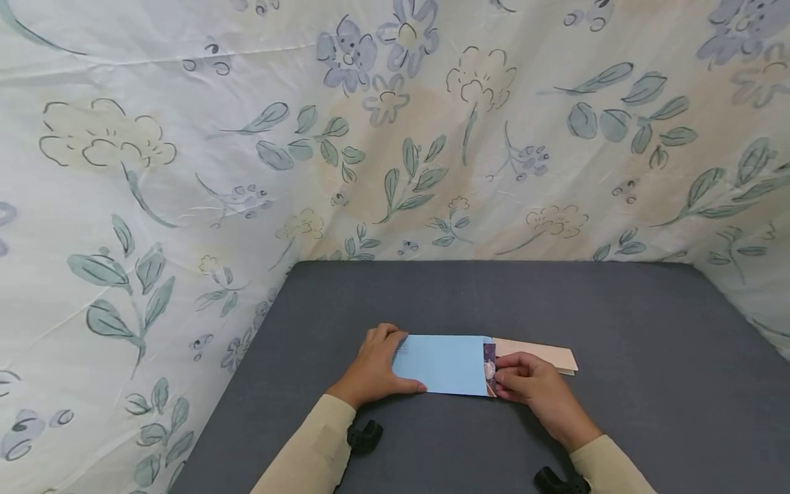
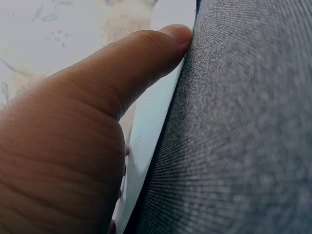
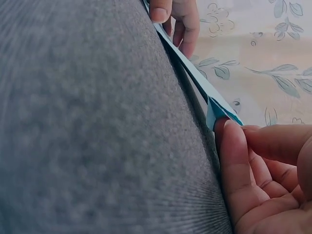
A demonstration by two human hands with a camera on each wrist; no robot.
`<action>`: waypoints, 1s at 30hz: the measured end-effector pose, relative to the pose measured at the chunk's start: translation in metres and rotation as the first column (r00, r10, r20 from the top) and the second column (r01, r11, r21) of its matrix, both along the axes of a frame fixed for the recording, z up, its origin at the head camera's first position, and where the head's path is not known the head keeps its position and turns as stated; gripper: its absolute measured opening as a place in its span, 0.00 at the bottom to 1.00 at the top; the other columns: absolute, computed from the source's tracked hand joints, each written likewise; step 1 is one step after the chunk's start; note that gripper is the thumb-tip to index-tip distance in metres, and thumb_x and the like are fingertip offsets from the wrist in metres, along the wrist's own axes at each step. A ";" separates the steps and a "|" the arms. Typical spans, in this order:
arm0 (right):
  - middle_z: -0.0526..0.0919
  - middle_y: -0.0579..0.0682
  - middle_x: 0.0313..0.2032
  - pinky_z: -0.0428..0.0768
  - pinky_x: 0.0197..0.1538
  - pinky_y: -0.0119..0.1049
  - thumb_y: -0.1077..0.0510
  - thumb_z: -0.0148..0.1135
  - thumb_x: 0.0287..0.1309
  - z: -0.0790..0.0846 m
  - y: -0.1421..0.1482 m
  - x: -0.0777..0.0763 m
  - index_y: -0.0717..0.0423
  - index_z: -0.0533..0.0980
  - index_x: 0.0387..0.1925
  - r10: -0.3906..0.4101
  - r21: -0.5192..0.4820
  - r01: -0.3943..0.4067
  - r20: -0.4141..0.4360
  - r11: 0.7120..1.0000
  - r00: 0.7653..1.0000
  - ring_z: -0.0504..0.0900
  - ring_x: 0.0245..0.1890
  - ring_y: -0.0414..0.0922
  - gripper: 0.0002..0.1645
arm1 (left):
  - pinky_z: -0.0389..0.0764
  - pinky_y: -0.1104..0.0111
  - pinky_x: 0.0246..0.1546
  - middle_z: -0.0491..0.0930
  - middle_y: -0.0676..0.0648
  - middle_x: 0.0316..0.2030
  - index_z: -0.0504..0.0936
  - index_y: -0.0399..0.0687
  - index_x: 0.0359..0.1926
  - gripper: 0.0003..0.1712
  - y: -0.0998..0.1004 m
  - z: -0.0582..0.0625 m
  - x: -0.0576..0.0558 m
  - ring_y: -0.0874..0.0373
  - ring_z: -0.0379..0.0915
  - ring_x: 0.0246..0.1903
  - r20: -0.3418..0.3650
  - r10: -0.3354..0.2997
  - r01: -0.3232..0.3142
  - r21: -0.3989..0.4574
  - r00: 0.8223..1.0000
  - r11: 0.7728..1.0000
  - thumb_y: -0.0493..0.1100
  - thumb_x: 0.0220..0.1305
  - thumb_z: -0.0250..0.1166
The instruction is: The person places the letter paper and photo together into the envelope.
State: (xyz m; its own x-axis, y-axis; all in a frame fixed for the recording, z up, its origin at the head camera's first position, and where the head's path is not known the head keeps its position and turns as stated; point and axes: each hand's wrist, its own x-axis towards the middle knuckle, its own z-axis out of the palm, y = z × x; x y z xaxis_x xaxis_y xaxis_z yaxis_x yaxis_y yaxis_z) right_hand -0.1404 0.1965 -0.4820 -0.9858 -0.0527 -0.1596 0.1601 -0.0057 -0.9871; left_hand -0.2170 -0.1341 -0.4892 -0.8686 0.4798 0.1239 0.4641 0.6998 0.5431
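A light blue envelope point(image 1: 441, 363) lies lengthwise on the dark table. My left hand point(image 1: 379, 367) holds its left end, with the thumb along the near edge and the fingers at the far edge. From the envelope's right end a narrow strip of a dark picture card point(image 1: 489, 363) sticks out. My right hand point(image 1: 533, 391) pinches the card's outer edge between thumb and fingers. In the right wrist view, the blue envelope mouth point(image 3: 214, 109) stands slightly apart right at those fingertips. The rest of the card is hidden inside the envelope.
Beyond my right hand lies a pale pink folded paper point(image 1: 543, 352), partly covered by the hand and reaching the envelope's right end. Grey fabric covers the table point(image 1: 401, 295). A flowered curtain point(image 1: 432, 171) hangs behind and at both sides.
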 end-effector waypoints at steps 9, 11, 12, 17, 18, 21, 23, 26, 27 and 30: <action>0.85 0.59 0.41 0.88 0.43 0.37 0.71 0.66 0.73 -0.001 -0.009 0.004 0.76 0.76 0.58 -0.014 0.025 0.014 -0.017 1.000 1.000 0.88 0.38 0.45 0.17 | 0.71 0.48 0.67 0.68 0.48 0.69 0.75 0.46 0.77 0.61 -0.001 0.001 0.003 0.50 0.60 0.69 -0.018 -0.007 0.007 -0.007 1.000 1.000 0.73 0.50 0.84; 0.86 0.59 0.42 0.88 0.43 0.37 0.70 0.66 0.73 -0.001 -0.010 0.005 0.75 0.76 0.58 -0.014 0.035 0.015 -0.021 0.999 1.000 0.89 0.39 0.46 0.17 | 0.71 0.49 0.68 0.68 0.48 0.69 0.75 0.46 0.77 0.62 -0.001 0.000 0.003 0.50 0.60 0.69 -0.023 -0.006 0.006 -0.012 1.000 1.000 0.73 0.49 0.84; 0.86 0.59 0.41 0.87 0.43 0.37 0.70 0.67 0.73 -0.001 -0.011 0.006 0.75 0.77 0.58 -0.015 0.038 0.015 -0.020 0.999 1.000 0.89 0.39 0.47 0.17 | 0.71 0.49 0.68 0.68 0.48 0.69 0.75 0.46 0.77 0.62 -0.001 0.000 0.003 0.50 0.60 0.69 -0.025 -0.007 0.006 -0.017 1.000 1.000 0.74 0.49 0.84; 0.86 0.58 0.41 0.87 0.42 0.38 0.69 0.68 0.72 -0.001 -0.013 0.005 0.72 0.79 0.57 -0.019 0.078 0.020 -0.018 0.997 1.000 0.88 0.38 0.49 0.16 | 0.71 0.49 0.68 0.68 0.48 0.69 0.75 0.47 0.77 0.62 0.000 -0.001 0.004 0.50 0.61 0.68 -0.034 -0.004 0.004 -0.024 0.999 1.000 0.74 0.49 0.84; 0.86 0.58 0.41 0.87 0.42 0.38 0.69 0.68 0.72 -0.001 -0.012 0.005 0.73 0.79 0.57 -0.012 0.089 0.014 -0.021 0.996 1.000 0.88 0.38 0.49 0.16 | 0.71 0.48 0.68 0.68 0.48 0.69 0.75 0.47 0.77 0.62 0.001 -0.001 0.004 0.50 0.61 0.68 -0.034 -0.004 0.003 -0.024 0.999 1.000 0.74 0.49 0.84; 0.86 0.58 0.41 0.87 0.41 0.38 0.69 0.68 0.73 -0.002 -0.011 0.003 0.72 0.79 0.57 -0.010 0.109 0.012 -0.015 0.994 1.000 0.88 0.38 0.50 0.16 | 0.71 0.49 0.67 0.68 0.48 0.69 0.75 0.47 0.77 0.61 0.003 -0.001 0.004 0.50 0.61 0.68 -0.037 0.000 -0.001 -0.025 0.999 1.000 0.73 0.49 0.84; 0.86 0.57 0.40 0.86 0.40 0.38 0.68 0.68 0.73 -0.002 -0.011 0.002 0.71 0.79 0.57 -0.007 0.123 0.009 -0.013 0.992 1.000 0.88 0.37 0.50 0.16 | 0.71 0.49 0.67 0.68 0.48 0.69 0.75 0.47 0.77 0.61 0.004 -0.002 0.003 0.50 0.61 0.68 -0.039 0.002 -0.004 -0.028 0.999 1.000 0.74 0.49 0.84; 0.86 0.57 0.40 0.85 0.38 0.39 0.66 0.69 0.73 -0.002 -0.010 0.000 0.70 0.80 0.57 -0.006 0.136 0.007 -0.010 0.991 1.000 0.87 0.37 0.51 0.16 | 0.71 0.49 0.68 0.68 0.48 0.69 0.75 0.47 0.77 0.61 0.006 -0.003 0.003 0.50 0.61 0.68 -0.046 0.007 -0.008 -0.030 0.999 1.000 0.74 0.49 0.84; 0.86 0.57 0.40 0.85 0.37 0.39 0.66 0.69 0.72 -0.002 -0.009 -0.001 0.70 0.80 0.57 -0.004 0.139 0.006 -0.012 0.990 1.000 0.87 0.37 0.51 0.16 | 0.71 0.49 0.68 0.68 0.48 0.69 0.75 0.47 0.77 0.62 0.007 -0.004 0.003 0.50 0.61 0.68 -0.048 0.008 -0.010 -0.030 0.999 0.999 0.74 0.49 0.84; 0.86 0.57 0.40 0.85 0.36 0.39 0.67 0.68 0.73 -0.003 -0.009 -0.003 0.70 0.80 0.58 0.005 0.133 -0.003 -0.015 0.991 1.000 0.86 0.36 0.52 0.16 | 0.70 0.49 0.68 0.68 0.48 0.69 0.75 0.47 0.77 0.62 0.008 -0.005 0.002 0.51 0.61 0.68 -0.054 0.012 -0.014 -0.030 0.998 0.999 0.75 0.49 0.83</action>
